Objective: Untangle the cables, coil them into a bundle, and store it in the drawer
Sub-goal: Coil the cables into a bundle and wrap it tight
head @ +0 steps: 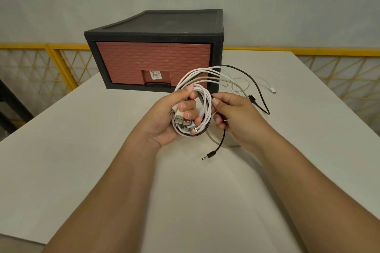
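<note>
- My left hand [164,118] grips one coil of cables [206,96], in front of the one shut drawer [154,61].
- My right hand [233,115] pinches a black cable [212,153], also in front of the drawer.

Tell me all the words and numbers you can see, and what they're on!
On the sticker on the drawer front: a barcode and tiny print, too small and blurred to read.
On the cables and their plugs: no words or numbers show.
Nothing else here carries text that can be read.
</note>
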Action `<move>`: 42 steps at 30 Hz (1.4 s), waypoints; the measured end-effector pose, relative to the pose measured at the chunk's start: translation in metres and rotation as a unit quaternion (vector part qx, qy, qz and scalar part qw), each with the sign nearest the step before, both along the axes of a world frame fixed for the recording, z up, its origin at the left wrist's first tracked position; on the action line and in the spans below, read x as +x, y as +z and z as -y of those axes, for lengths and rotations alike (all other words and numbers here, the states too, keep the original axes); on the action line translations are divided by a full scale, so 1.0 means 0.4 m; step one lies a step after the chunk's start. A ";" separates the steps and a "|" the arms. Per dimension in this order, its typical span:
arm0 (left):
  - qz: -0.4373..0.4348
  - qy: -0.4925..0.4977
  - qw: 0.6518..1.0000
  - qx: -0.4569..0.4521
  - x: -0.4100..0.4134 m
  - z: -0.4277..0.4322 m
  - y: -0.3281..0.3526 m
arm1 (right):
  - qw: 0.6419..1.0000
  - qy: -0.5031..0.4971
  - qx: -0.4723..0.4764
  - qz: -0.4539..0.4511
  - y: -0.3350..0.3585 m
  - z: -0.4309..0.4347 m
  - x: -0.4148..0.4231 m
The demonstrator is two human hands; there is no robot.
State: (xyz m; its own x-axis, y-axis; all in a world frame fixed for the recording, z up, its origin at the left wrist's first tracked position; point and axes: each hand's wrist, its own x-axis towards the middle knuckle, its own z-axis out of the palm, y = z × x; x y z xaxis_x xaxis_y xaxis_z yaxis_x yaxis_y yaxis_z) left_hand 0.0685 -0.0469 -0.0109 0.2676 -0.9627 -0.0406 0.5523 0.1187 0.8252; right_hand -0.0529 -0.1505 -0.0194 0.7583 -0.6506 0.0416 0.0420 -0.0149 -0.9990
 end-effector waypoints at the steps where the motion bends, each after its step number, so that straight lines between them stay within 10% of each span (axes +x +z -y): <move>1: -0.002 0.004 1.000 -0.002 0.000 0.000 0.000 | 1.000 -0.003 0.024 0.007 0.001 -0.002 0.003; 5: -0.002 0.027 1.000 -0.006 0.002 0.001 0.001 | 0.994 0.031 0.102 0.016 0.009 -0.009 0.003; 22: 0.016 0.022 1.000 -0.005 -0.006 0.015 -0.010 | 0.987 -0.003 -0.143 -0.075 -0.033 -0.044 0.035; 42: 0.025 0.022 0.999 0.015 0.011 0.010 -0.017 | 0.978 0.111 -0.163 -0.067 -0.048 0.004 0.023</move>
State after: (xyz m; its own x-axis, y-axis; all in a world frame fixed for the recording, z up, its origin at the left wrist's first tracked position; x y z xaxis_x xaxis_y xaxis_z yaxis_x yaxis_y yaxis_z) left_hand 0.0729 -0.0509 -0.0177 0.3125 -0.9483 -0.0546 0.5048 0.1171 0.8553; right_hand -0.0436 -0.1520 -0.0386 0.8918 -0.4387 0.1105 -0.0505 -0.3393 -0.9393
